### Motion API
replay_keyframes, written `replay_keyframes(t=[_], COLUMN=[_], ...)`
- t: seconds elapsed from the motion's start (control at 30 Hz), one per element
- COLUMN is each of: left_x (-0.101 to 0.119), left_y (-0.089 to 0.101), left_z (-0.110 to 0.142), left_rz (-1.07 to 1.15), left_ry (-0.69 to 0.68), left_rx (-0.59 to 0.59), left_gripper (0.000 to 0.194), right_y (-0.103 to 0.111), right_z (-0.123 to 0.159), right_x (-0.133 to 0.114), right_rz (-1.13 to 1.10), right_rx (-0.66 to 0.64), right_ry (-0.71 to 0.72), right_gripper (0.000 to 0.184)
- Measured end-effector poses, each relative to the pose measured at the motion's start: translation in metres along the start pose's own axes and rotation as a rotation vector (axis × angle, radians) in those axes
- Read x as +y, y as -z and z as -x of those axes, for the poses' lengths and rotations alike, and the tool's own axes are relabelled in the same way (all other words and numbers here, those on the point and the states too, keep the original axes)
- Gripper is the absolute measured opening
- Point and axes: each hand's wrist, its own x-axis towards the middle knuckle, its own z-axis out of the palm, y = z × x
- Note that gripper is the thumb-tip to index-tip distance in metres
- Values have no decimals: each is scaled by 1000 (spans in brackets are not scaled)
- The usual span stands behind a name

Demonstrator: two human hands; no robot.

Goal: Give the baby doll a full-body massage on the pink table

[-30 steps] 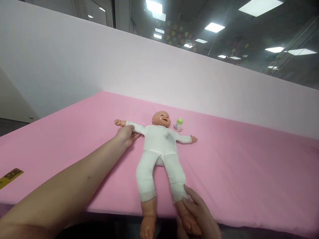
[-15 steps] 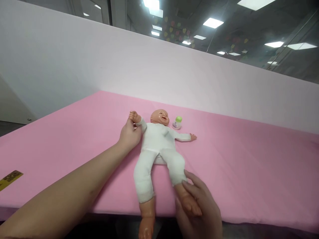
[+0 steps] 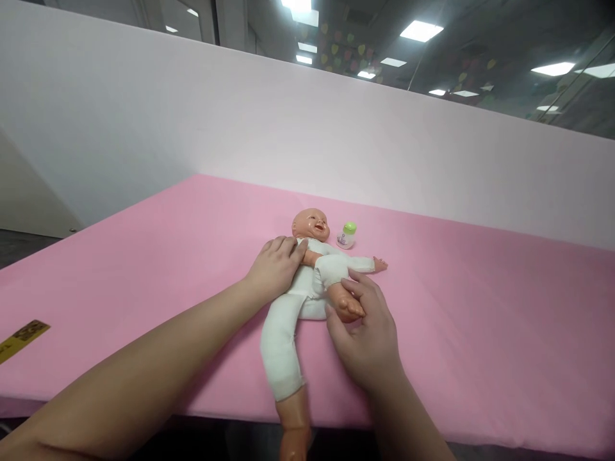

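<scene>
A baby doll (image 3: pixel 283 346) in a white cloth suit lies on its back, its bald head (image 3: pixel 310 224) toward the far side. My left hand (image 3: pixel 276 266) is closed over the doll's arm on the left, pressing it across the chest. The doll's small hand (image 3: pixel 311 258) shows past my fingers, close to the raised knee. My right hand (image 3: pixel 369 333) grips the lower part of the other side's leg, near the foot (image 3: pixel 350 307), with the knee bent up over the belly. The left-side leg lies stretched out, its foot (image 3: pixel 294 442) hanging past the table's front edge.
A pink cover (image 3: pixel 480 333) lies over the table under the doll. Beside the doll's head stands a small clear jar (image 3: pixel 346 238) with a green lid. A yellow label (image 3: pixel 24 339) is stuck at the left. Behind rises a white wall (image 3: pixel 336 141) with glass above.
My right hand has lifted the doll's leg, bending its knee up over the belly. My left hand has brought the doll's arm from out beside the head across the chest.
</scene>
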Motion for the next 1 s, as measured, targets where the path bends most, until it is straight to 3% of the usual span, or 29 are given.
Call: replay_keyframes(t=[0.13, 0.23, 0.37, 0.53, 0.73, 0.83, 1.0], left_x=[-4, -8, -15, -26, -44, -50, -49], left_y=[-2, -6, -13, -32, -38, -33, -25], left_z=[1, 3, 6, 2, -10, -12, -11], left_rz=[37, 97, 327, 813, 1625, 1741, 1749], left_ry=[-30, 21, 228, 525, 1018, 1154, 1222], left_rx=[-28, -27, -2, 184, 397, 470, 502], left_gripper=[61, 65, 63, 67, 26, 19, 18], right_y=[-6, -7, 1, 16, 37, 43, 30], right_z=[2, 4, 10, 28, 70, 95, 127], right_x=[4, 5, 5, 1, -3, 5, 14], right_rz=[-32, -66, -87, -39, 88, 98, 117], right_rx=[-37, -49, 20, 111, 93, 42, 19], right_ry=[-21, -46, 2, 115, 179, 243, 219], right_gripper=[40, 41, 41, 40, 41, 51, 52])
